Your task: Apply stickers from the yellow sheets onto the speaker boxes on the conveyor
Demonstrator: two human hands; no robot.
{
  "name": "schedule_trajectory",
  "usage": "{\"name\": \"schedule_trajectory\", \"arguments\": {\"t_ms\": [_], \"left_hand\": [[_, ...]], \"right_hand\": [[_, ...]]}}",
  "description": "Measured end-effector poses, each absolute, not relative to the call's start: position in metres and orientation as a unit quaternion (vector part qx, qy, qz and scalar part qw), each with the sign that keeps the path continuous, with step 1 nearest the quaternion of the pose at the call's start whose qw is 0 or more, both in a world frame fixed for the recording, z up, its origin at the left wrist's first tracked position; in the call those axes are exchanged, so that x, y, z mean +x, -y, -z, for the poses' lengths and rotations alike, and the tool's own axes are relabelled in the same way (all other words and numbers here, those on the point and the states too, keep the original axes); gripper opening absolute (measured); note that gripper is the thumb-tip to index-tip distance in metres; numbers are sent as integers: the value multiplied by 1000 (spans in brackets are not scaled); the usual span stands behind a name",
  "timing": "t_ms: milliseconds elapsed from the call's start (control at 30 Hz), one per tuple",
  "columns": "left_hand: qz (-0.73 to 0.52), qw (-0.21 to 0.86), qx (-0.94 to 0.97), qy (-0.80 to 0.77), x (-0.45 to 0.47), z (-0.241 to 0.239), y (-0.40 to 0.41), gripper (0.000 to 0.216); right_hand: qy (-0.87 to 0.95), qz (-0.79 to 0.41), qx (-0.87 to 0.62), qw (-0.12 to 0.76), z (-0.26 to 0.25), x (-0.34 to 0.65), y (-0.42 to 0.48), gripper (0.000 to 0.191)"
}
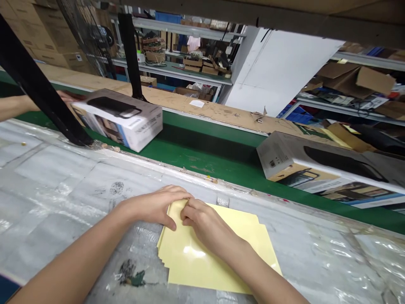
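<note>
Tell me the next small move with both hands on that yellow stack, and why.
Probably lift just the top sheet at its far left corner. Both the left hand and right hand pinch that corner of the yellow sheets, which lie fanned on the plastic-covered table, so one seems nearly separated.

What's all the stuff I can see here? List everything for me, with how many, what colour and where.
yellow sheets: a small stack, pale yellow, on the plastic-covered table in front of the person
plastic-covered table: one, grey-white, nearest the camera
conveyor belt: one, green, running behind the table
left box: one, white and grey with a product picture, on the belt at left
right box: one, white and grey, on the belt at right
co-worker's hand: one, at far left, touching the left box
cardboard boxes: several, brown, on the background shelves
left hand: on the top corner of the yellow sheets
right hand: fingertips pinching at the same corner
</note>
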State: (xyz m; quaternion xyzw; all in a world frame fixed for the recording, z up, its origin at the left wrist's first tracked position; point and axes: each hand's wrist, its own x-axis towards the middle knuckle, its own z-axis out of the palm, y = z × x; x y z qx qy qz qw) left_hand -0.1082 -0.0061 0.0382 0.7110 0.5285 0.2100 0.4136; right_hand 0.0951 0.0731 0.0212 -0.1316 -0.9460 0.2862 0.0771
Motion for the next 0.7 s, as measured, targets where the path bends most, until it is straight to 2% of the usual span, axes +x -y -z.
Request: {"name": "schedule_trajectory", "arguments": {"t_ms": [100, 367, 533, 633, 700], "left_hand": [[-211, 419, 704, -533, -109, -37, 7, 70], [-205, 428, 704, -528, -111, -35, 8, 75], [-176, 426, 686, -563, -105, -45, 10, 79], [-161, 420, 684, -574, -100, -49, 11, 75], [-159, 420, 686, -573, -99, -50, 10, 76]], "right_hand": [[947, -283, -125, 87, -22, 98, -71, 27], [958, -247, -110, 97, -18, 102, -67, 24], [915, -357, -138, 129, -11, 101, -69, 23], [866, -455, -167, 121, -17, 102, -78, 26], [827, -524, -174, 107, -27, 107, -89, 21]]}}
